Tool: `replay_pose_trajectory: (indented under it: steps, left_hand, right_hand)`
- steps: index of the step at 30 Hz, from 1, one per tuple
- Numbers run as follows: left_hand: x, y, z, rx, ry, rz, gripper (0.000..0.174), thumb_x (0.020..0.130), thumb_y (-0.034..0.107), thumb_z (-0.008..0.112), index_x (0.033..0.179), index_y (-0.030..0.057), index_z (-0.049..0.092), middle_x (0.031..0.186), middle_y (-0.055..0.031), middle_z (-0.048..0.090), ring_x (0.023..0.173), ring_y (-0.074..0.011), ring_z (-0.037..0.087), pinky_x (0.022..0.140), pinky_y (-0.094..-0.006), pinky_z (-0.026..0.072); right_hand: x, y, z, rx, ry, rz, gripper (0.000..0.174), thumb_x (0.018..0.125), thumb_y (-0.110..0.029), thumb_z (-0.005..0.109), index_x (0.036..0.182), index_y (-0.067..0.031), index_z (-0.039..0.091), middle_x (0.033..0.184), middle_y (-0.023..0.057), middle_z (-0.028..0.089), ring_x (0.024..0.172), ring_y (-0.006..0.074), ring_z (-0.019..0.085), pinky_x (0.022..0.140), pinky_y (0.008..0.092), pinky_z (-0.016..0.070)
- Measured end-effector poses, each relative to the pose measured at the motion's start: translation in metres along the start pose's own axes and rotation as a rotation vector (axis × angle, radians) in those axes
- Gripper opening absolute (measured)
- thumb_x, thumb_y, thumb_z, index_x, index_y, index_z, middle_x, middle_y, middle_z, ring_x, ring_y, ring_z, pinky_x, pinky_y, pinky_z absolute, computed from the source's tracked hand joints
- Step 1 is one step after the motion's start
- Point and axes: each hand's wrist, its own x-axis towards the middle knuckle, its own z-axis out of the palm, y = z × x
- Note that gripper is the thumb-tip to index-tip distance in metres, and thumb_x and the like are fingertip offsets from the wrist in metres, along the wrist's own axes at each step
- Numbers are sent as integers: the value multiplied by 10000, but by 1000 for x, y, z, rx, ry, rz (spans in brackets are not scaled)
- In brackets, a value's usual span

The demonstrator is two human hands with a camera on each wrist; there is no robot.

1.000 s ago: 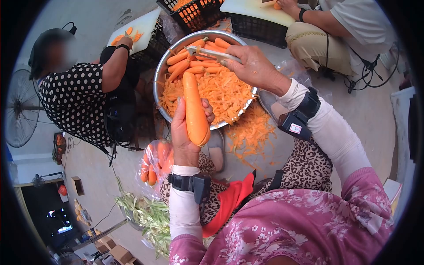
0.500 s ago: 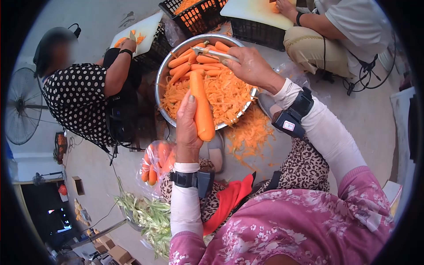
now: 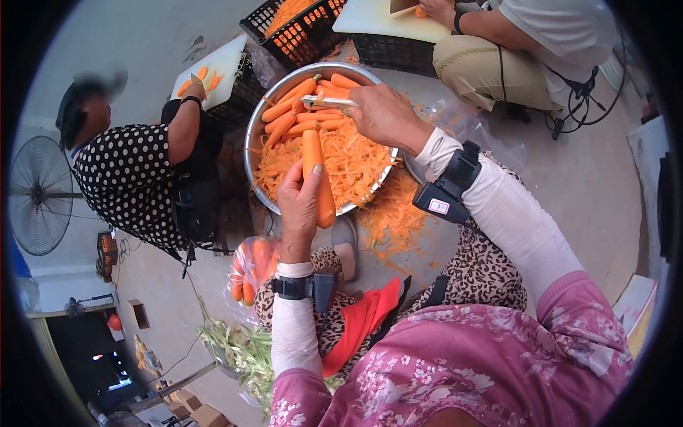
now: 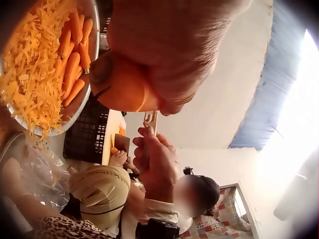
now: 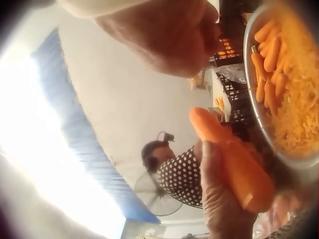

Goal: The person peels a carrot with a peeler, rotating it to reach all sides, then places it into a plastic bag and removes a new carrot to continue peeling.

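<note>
Carrot [image 3: 324, 199] is up in the left hand [image 3: 297, 206], over the near edge of the metal basin [image 3: 247, 153]. My right wrist feed gives me nearly its whole length; left wrist shows just part, the rest behind the hand close to the lens. Peeler [image 3: 327, 102] is clear in head, partly visible in left wrist; I can't make it out in right wrist. Only left wrist gets me the checked curtain [image 4: 227, 226].

Looks: long, thick, smooth, bright orange, rounded ends, paler patch on the near end in right wrist.

Left hand grips it around the middle, thumb on the upper face, both ends sticking out, far end toward the basin. Right hand [image 3: 388, 117] curls round the peeler's handle; in head I see a gap between its blade end and the held carrot.

In the basin: other carrots [image 3: 281, 132] on the far side, heaped peelings [image 3: 363, 160] nearer. More peelings on the floor [image 3: 583, 178], clear bag [image 3: 256, 260] of carrots lower left. Polka-dot person [image 3: 128, 171] on the left by a white board [image 3: 231, 57]; white-shirted person [image 3: 562, 35] upper right at a second board [image 3: 366, 18] on a black crate [image 3: 395, 55].
</note>
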Motion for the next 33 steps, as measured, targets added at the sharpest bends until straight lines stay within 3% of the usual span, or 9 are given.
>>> replay_pose_trajectory:
  steps: [3,9,11,15,17,23,27,28,33]
  left_hand:
    - [8,-7,-6,-407,-30,-220,331,926,260,566,1135,4,549,856,-60,615,718,-127,597,624,-234,500]
    - [24,-23,-12,-837,-251,-388,428,956,373,461,1179,9,495,865,-80,572,709,-177,579,616,-303,505]
    - [22,-23,-6,-870,-230,-453,398,961,374,464,1162,34,517,892,-87,615,733,-182,609,631,-293,531]
    - [24,-27,3,-921,-212,-411,387,964,364,457,1177,46,516,950,-84,623,795,-201,625,681,-323,543]
    - [28,-40,-1,-1038,-254,-437,399,964,371,441,1231,79,493,1132,-115,588,969,-238,609,765,-376,536]
    - [26,-46,27,-973,-82,-596,419,957,337,450,1254,41,449,1160,-130,570,1017,-247,597,867,-415,524]
    - [19,-62,46,-834,-172,-628,349,974,299,417,1202,39,463,1103,-109,583,950,-216,621,778,-350,559]
    - [15,-65,52,-802,-106,-672,339,976,304,429,1176,35,476,1028,-97,588,870,-193,619,696,-324,558]
    - [-2,-55,52,-681,-67,-707,343,963,327,481,1127,26,498,873,-58,551,713,-154,562,583,-309,511]
  right_hand:
    - [2,1,3,215,99,-70,185,821,-154,591,784,26,579,733,243,590,733,414,585,653,469,459]
    - [0,-11,17,684,-153,46,296,775,-223,680,946,17,651,843,176,665,798,239,652,697,349,488]
    - [-7,-16,29,850,-116,-91,248,777,-159,680,942,18,625,769,41,617,718,120,587,637,294,478]
    - [-16,-24,28,517,-224,67,272,746,-173,688,931,18,629,778,76,635,725,165,618,663,317,490]
    - [-19,-21,35,516,-219,47,271,750,-178,673,923,26,628,781,107,645,739,181,635,665,324,492]
    - [-22,-13,38,619,-457,113,233,758,-160,620,879,39,621,755,136,645,703,188,632,619,337,487]
    - [-27,-18,21,491,-258,-43,203,738,-162,587,761,39,572,684,209,576,643,281,604,606,384,465]
    - [-27,-11,22,403,-212,-131,180,757,-146,585,782,29,548,693,233,571,659,361,592,624,436,459]
    - [-19,0,18,14,-127,-99,171,825,-137,559,912,5,519,737,243,598,748,444,585,658,516,445]
